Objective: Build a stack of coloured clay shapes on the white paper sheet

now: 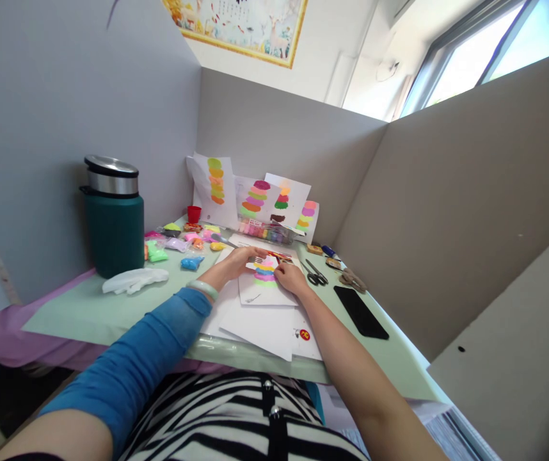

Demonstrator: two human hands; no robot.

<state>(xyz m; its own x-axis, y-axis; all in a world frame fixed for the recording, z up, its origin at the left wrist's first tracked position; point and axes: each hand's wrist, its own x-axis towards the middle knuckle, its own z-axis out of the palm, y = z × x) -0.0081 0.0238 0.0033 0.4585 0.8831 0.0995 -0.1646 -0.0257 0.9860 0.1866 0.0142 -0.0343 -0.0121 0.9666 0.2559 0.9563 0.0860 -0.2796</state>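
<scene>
My left hand is closed around what looks like a fork, its tines pointing toward the colored strips and its grey handle sticking out behind the hand. Under the tines lies a white sheet with stacked bands of soft clay in pink, yellow, blue, purple and green. At the right edge of these bands rests my right hand, fingers curled and low against the paper. Whatever its fingertips pinch, if anything, is hidden.
A green tumbler and white gloves stand at left, near several clay packets. Scissors and a black phone lie at right. Sheets with colored bands lean on the back partition.
</scene>
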